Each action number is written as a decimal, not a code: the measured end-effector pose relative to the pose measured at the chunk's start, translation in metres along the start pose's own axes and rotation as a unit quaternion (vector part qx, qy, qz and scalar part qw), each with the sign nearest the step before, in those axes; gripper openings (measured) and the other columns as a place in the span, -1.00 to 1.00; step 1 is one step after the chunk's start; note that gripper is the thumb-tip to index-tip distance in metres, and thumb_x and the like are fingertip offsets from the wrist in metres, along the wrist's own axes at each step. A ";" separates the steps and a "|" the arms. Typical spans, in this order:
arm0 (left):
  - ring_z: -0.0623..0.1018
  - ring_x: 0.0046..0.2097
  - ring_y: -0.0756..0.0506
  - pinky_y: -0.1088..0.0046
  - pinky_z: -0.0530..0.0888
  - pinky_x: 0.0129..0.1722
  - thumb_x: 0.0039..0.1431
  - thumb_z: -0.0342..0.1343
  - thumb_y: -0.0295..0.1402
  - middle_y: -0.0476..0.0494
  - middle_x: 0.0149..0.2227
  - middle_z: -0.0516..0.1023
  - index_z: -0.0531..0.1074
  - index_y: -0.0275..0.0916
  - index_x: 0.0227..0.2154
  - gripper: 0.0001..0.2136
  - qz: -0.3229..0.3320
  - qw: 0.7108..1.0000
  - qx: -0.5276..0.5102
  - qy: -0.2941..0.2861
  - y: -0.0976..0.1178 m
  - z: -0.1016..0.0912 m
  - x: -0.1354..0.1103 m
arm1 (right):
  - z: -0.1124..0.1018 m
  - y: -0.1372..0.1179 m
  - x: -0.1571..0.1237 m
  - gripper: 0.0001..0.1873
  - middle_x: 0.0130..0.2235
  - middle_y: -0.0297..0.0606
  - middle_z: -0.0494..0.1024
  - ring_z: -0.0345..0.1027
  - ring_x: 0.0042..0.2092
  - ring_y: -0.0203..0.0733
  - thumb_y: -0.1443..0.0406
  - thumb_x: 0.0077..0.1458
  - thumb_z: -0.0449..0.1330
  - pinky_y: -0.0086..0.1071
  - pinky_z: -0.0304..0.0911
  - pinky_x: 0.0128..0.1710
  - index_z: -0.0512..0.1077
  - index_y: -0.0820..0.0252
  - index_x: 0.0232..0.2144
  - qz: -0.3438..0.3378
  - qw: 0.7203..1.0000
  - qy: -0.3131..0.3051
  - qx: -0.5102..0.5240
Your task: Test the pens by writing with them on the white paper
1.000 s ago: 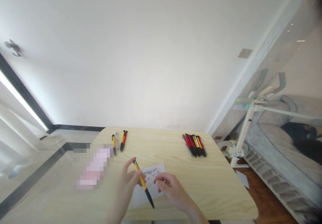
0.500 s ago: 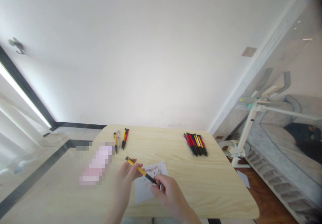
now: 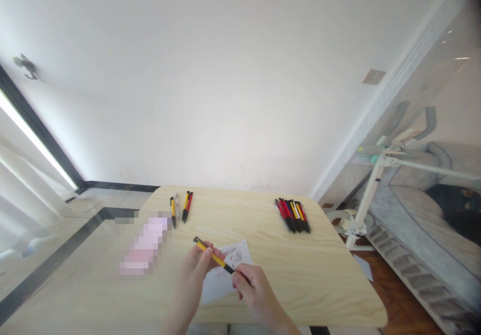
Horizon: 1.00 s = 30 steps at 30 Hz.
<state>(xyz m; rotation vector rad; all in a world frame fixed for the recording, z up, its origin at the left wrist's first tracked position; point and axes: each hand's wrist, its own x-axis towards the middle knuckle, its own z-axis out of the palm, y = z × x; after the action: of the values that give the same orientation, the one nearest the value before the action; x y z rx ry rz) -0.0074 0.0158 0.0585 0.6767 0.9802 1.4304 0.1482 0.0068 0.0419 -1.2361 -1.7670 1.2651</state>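
A yellow and black pen (image 3: 212, 256) is held nearly level above the light wooden table (image 3: 323, 280), just over a white slip of paper (image 3: 225, 271) with red and dark marks. My left hand (image 3: 196, 270) pinches the pen's yellow barrel. My right hand (image 3: 252, 291) pinches its black tip end. Both hands are closed on it, near the table's front edge.
A bunch of several red, black and yellow pens (image 3: 292, 215) lies at the far right of the table. Three pens (image 3: 180, 208) lie at the far left beside a blurred pink patch (image 3: 144, 243). A grey sofa (image 3: 432, 234) and a white stand (image 3: 366, 199) are to the right.
The pen swung from steeply tilted in my left hand alone to nearly level. My right hand left the paper and took hold of the pen's black tip end.
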 end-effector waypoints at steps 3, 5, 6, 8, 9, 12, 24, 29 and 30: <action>0.50 -0.38 -0.11 0.29 0.43 -0.31 -0.06 0.12 -0.27 -0.08 -0.51 0.48 0.35 -0.30 -0.39 -0.79 -0.006 0.999 0.030 -0.009 0.001 -0.001 -0.001 | 0.000 0.002 -0.001 -0.65 -0.66 -0.43 0.24 0.10 -0.63 -0.41 0.14 0.07 -0.02 -0.55 -0.01 -0.64 0.33 0.27 -0.56 0.068 0.991 -0.060 0.102; 0.50 -0.40 -0.13 0.27 0.43 -0.33 -0.05 0.11 -0.25 -0.09 -0.52 0.49 0.36 -0.30 -0.37 -0.78 -0.010 0.998 0.058 -0.012 0.001 -0.001 -0.001 | -0.002 -0.001 -0.002 -0.69 -0.64 -0.40 0.29 0.15 -0.59 -0.40 0.18 0.05 0.01 -0.53 0.04 -0.58 0.38 0.28 -0.56 0.061 0.987 -0.100 0.110; 0.51 -0.40 -0.14 0.26 0.43 -0.34 -0.04 0.10 -0.24 -0.10 -0.52 0.50 0.36 -0.31 -0.36 -0.77 -0.011 0.997 0.073 -0.015 -0.001 -0.002 -0.001 | -0.003 -0.003 -0.002 -0.72 -0.62 -0.39 0.32 0.16 -0.56 -0.39 0.21 0.03 0.04 -0.52 0.06 -0.54 0.40 0.28 -0.55 0.045 0.988 -0.106 0.099; 0.51 -0.37 -0.16 0.24 0.43 -0.30 -0.01 0.05 -0.23 -0.14 -0.49 0.52 0.37 -0.32 -0.33 -0.75 -0.003 0.993 0.119 -0.024 -0.004 -0.002 0.000 | -0.004 -0.008 -0.002 -0.82 -0.57 -0.39 0.35 0.15 -0.50 -0.37 0.28 -0.01 0.09 -0.52 0.05 -0.49 0.46 0.26 -0.49 0.018 0.993 -0.096 0.071; 0.51 -0.34 -0.17 0.24 0.42 -0.27 0.02 0.03 -0.22 -0.16 -0.47 0.53 0.38 -0.32 -0.31 -0.73 0.004 0.988 0.151 -0.030 -0.006 -0.002 0.000 | -0.004 -0.009 -0.002 -0.85 -0.55 -0.39 0.36 0.14 -0.49 -0.37 0.30 -0.04 0.12 -0.51 0.04 -0.49 0.47 0.24 -0.46 0.012 0.994 -0.087 0.058; 0.49 -0.20 -0.18 0.22 0.36 -0.14 0.11 -0.11 -0.21 -0.24 -0.32 0.55 0.42 -0.31 -0.30 -0.69 0.046 0.959 0.273 -0.060 -0.013 -0.004 0.000 | -0.006 -0.006 0.001 -0.87 -0.53 -0.40 0.37 0.12 -0.49 -0.37 0.35 -0.10 0.15 -0.51 0.01 -0.51 0.49 0.21 -0.44 0.012 0.996 -0.074 0.041; 0.35 0.01 -0.19 0.18 0.36 -0.12 0.02 -0.06 -0.56 -0.12 -0.04 0.42 0.42 -0.09 -0.20 -0.67 0.370 0.589 0.713 -0.090 -0.058 -0.047 0.005 | -0.034 0.035 0.017 -0.70 -0.41 -0.31 0.43 0.21 -0.62 -0.43 0.20 -0.19 0.25 -0.52 0.11 -0.65 0.19 0.20 -0.60 0.024 0.959 0.163 0.230; 0.27 0.08 -0.18 0.17 0.31 -0.04 0.07 -0.06 -0.45 -0.14 0.04 0.34 0.33 -0.13 -0.08 -0.67 0.351 0.570 0.735 -0.114 -0.058 -0.039 0.000 | -0.020 0.046 0.031 -0.73 -0.62 -0.44 0.36 0.27 -0.65 -0.36 0.21 -0.14 0.21 -0.51 0.15 -0.67 0.17 0.18 -0.59 0.049 0.967 0.165 0.189; 0.26 0.08 -0.18 0.17 0.30 -0.03 0.07 -0.06 -0.42 -0.13 0.05 0.33 0.33 -0.13 -0.08 -0.68 0.346 0.570 0.735 -0.118 -0.057 -0.038 -0.001 | -0.019 0.048 0.034 -0.73 -0.68 -0.48 0.32 0.24 -0.67 -0.36 0.21 -0.12 0.20 -0.53 0.13 -0.68 0.17 0.17 -0.59 0.053 0.968 0.167 0.179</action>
<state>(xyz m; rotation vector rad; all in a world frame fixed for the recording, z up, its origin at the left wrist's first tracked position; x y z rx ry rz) -0.0118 0.0046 -0.0090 2.6538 1.6814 0.6861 0.1679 0.0501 0.0024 -1.2563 -1.1881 1.2790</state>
